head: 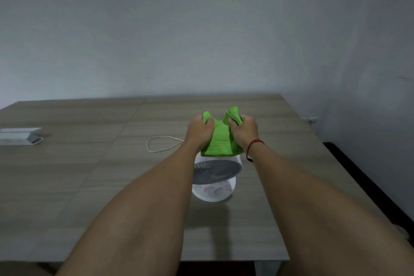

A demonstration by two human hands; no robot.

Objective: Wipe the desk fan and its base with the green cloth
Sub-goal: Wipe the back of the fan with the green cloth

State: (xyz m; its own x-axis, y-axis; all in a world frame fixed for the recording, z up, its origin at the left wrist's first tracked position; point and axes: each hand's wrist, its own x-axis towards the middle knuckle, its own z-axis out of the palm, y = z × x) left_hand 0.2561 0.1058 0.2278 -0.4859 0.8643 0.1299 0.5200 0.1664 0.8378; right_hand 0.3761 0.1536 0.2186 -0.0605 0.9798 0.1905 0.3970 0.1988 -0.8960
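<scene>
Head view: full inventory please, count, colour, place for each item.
desk fan: 1, white with grey grille, on the table at centre right, grille facing up toward the camera
fan base: 1, white with faint pinkish marks, nearest the camera under the grille
green cloth: 1, bright green, stretched over the fan's far side
cord: 1, cream, looped on the table left of the fan
box: 1, white, far left edge of the table
table: 1, grey-brown wood grain
wall: 1, pale grey
string bracelet: 1, red, right wrist
left hand: 1, gripping the cloth's left end
right hand: 1, gripping the cloth's right end
</scene>
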